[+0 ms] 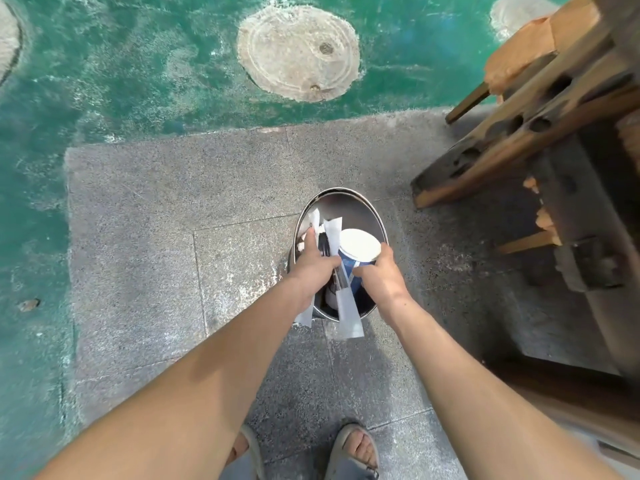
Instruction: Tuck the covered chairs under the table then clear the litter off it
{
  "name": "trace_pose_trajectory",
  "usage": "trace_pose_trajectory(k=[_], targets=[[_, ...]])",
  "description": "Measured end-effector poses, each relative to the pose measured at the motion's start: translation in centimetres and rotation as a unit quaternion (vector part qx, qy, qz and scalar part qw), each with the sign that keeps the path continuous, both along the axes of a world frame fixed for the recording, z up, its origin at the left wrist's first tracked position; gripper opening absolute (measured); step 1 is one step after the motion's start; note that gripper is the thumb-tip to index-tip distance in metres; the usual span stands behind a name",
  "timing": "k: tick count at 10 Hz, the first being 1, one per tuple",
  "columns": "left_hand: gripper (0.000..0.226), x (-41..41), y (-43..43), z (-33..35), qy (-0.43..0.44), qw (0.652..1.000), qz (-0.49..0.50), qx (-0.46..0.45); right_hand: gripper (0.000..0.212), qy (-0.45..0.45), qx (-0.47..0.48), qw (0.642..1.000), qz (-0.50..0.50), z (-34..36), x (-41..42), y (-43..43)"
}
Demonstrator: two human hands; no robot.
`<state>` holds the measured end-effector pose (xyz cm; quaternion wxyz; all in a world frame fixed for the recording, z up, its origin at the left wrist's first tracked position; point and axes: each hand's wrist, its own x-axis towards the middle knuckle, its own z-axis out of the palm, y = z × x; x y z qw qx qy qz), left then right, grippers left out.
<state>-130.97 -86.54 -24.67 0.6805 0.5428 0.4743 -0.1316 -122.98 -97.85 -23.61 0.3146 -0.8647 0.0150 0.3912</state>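
Note:
I stand over a round metal bin [346,199] on the grey stone floor. My right hand [379,275] grips a blue and white paper cup [358,249] with a white top, held over the bin's mouth. My left hand [313,263] holds a bundle of litter above the bin: long white paper strips [348,311] and a dark thin object between them. One strip hangs down past the bin's near rim. More white litter lies inside the bin. The table and covered chairs are out of view.
Stacked wooden furniture frames [540,133] with orange padding stand close on the right. Beyond the grey slab lies a green painted floor [121,64] with a round worn patch [299,51]. My sandalled feet [353,448] are at the bottom edge.

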Motion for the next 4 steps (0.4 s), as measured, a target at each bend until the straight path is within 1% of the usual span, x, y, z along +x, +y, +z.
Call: trace_pose_trajectory(k=[1,2,3,4], targets=[[0.086,0.1,-0.3,0.5,-0.019,1.000,0.014,0.015,0.064,0.021,0.028,0.999,-0.011,0.1,-0.2,-0.2],[0.080,0.5,-0.8,1.1,-0.019,0.998,0.033,0.039,0.070,0.043,0.055,0.997,-0.018,0.4,-0.3,-0.1],[0.081,0.6,-1.4,1.7,-0.023,0.998,0.037,0.037,0.060,0.038,0.077,0.996,-0.010,0.7,-0.7,-0.1],[0.088,0.7,-1.7,2.4,0.000,0.999,0.041,0.028,0.065,0.032,0.070,0.997,0.016,1.5,-0.9,-0.5]])
